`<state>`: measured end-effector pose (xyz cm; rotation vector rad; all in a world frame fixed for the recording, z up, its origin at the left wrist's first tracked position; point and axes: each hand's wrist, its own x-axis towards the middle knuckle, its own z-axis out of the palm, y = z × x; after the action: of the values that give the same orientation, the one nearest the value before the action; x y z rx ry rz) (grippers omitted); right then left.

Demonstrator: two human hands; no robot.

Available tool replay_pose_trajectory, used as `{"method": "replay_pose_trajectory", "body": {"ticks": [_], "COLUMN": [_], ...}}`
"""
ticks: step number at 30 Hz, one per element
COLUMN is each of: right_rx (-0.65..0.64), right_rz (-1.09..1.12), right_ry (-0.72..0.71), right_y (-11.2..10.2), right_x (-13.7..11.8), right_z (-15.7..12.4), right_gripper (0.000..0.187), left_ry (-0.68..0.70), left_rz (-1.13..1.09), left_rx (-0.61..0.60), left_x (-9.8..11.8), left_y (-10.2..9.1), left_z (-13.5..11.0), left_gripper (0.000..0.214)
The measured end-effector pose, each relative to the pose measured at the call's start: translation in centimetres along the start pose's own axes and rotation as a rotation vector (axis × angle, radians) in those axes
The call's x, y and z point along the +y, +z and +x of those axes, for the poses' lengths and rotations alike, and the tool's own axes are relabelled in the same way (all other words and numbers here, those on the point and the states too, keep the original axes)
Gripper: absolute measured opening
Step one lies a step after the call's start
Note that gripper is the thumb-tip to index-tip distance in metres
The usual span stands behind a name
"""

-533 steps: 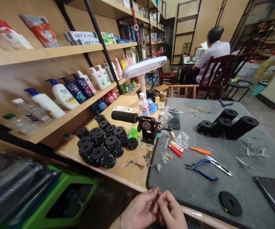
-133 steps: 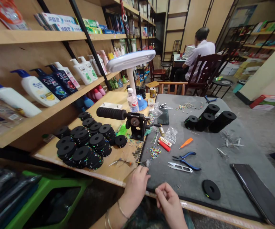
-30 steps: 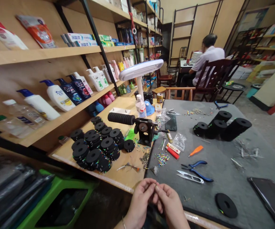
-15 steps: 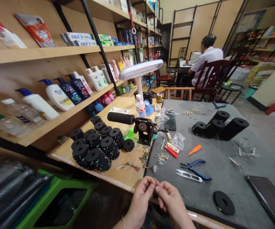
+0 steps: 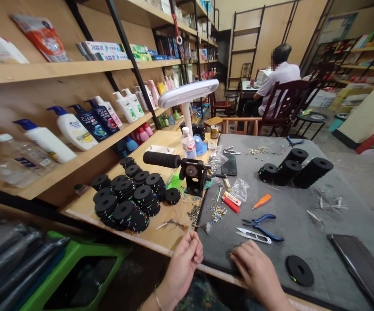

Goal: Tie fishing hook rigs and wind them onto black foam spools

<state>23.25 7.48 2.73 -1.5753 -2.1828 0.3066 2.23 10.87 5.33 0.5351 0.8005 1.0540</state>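
Head view: one pair of snips [image 5: 264, 239] and one loose black ring [image 5: 293, 265] lie on the grey mat [image 5: 217, 244] by the right hand [image 5: 255, 262], its opening and hold unclear; the left hand [image 5: 186, 255] is curled closed, contents hidden.

a wooden table [image 5: 172, 211] bears stacked discs [image 5: 148, 199], a black device [image 5: 193, 175], a bottle [image 5: 188, 146] and a lamp [image 5: 187, 114]; on its grey mat [image 5: 299, 211] lie beads [image 5: 217, 212], a lighter [image 5: 231, 204], pliers [image 5: 256, 223], snips [image 5: 255, 234] and a phone [image 5: 362, 261].
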Motion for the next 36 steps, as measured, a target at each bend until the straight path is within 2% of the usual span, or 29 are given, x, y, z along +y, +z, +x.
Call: {"method": "replay_pose_trajectory", "body": {"ticks": [5,9,14,17,20,22,24,26,28,31,36], "right_rx": [0.075,0.101,0.178,0.304,0.411,0.388,0.302,0.181,0.063,-0.016,0.016], "right_rz": [-0.157,-0.213,-0.271,-0.264,-0.041,0.203,0.443,0.648,0.764,0.755,0.654], "right_ry": [-0.061,-0.073,-0.092,-0.052,-0.029,-0.066,-0.06,-0.004,0.068,0.129,0.068], "right_y": [-0.2,-0.6,-1.3,-2.2,-2.7,-2.4,-1.6,-0.4,0.8,2.4,3.9], "right_x": [2.0,2.5,2.8,1.9,-1.2,-3.9,-6.3,-7.8,-8.2,-7.7,-6.1], "right_z": [-0.8,-1.1,-1.1,-1.2,-1.0,-0.4,0.4,1.1,1.6,1.6,1.1], "right_gripper": [0.027,0.031,0.028,0.024,0.022,0.028,0.033,0.03,0.025,0.013,0.029], "left_ry": [0.009,0.033,0.06,0.109,0.187,0.252,0.313,0.335,0.329,0.335,0.393], "left_rz": [-0.01,0.004,0.216,0.389,0.572,0.696,0.811,0.877,0.895,0.904,0.995], "left_rx": [0.039,0.062,0.057,0.03,-0.048,-0.117,-0.16,-0.161,-0.134,-0.077,-0.102], "left_x": [0.2,0.4,0.2,0.5,1.1,1.3,1.3,1.1,0.7,0.0,0.1], "left_y": [-0.5,-0.5,-0.2,0.3,0.7,0.8,0.7,0.4,-0.1,-0.4,-0.8], "left_z": [-0.1,-0.3,-0.8,-1.3,-2.1,-2.5,-2.9,-3.0,-2.9,-2.7,-2.4], "left_gripper": [0.031,0.031,0.024,0.02,0.019,0.019,0.019,0.018,0.016,0.015,0.015]}}
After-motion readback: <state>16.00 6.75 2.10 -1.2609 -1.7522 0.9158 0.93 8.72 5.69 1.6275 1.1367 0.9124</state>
